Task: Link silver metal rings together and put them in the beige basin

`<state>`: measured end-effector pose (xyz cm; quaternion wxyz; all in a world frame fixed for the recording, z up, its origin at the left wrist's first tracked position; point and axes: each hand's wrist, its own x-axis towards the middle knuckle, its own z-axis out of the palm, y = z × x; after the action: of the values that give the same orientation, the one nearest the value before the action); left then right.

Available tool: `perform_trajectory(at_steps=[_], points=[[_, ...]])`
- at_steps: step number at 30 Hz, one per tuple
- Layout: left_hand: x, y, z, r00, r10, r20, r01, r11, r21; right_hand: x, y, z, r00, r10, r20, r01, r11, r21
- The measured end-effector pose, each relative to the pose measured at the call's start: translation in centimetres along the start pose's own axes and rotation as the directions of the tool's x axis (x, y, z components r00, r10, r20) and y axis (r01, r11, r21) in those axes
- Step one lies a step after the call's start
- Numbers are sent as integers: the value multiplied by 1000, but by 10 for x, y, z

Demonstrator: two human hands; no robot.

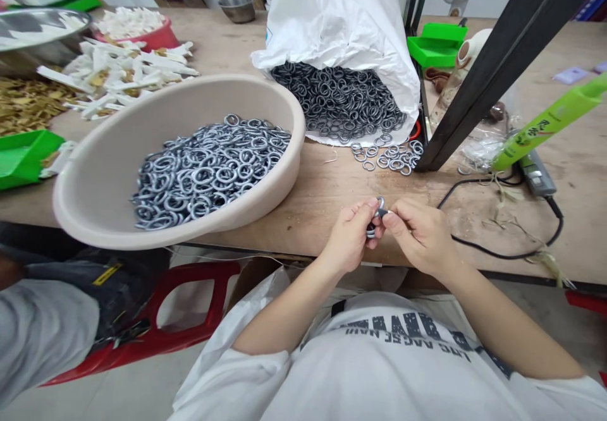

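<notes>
Near the table's front edge, my left hand (351, 231) is closed on several grey rings (371, 231). Beside it my right hand (420, 231) pinches a small dark piece at the same rings, its thumb and fingers pressed together. One ring (381, 202) sticks up between the two hands. To the left, a large beige basin (95, 187) holds a heap of grey rings (213, 171). Behind the hands a white sack (332, 32) lies open, with dark rings (346, 102) in its mouth. A few loose rings (393, 157) lie in front of it.
A black metal post (478, 86) rises right of the sack. A black cable (507, 256) and a green packet (550, 121) lie at the right. White plastic parts (123, 73) and a green tray (28, 155) are at the left. A person's sleeve (47, 332) shows at lower left.
</notes>
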<state>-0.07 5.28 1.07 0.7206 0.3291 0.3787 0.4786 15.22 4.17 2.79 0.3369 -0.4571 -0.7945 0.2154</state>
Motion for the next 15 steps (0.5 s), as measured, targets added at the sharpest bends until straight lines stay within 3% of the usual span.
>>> perform_trajectory(at_steps=[5, 9, 13, 15], points=[[-1, 2, 0, 1000, 0, 27, 0, 1000, 5, -1, -1, 0, 999, -23, -32, 24, 1000, 18], [-4, 3, -3, 999, -6, 54, 4, 1000, 27, 3, 3, 1, 999, 27, 18, -27, 1000, 3], [-10, 6, -3, 987, -15, 158, 9, 999, 38, 10, 11, 1, 987, 133, -95, -137, 990, -31], [-11, 8, -2, 991, -14, 132, 12, 1000, 16, 9, 10, 1, 988, 105, -117, -109, 994, -31]])
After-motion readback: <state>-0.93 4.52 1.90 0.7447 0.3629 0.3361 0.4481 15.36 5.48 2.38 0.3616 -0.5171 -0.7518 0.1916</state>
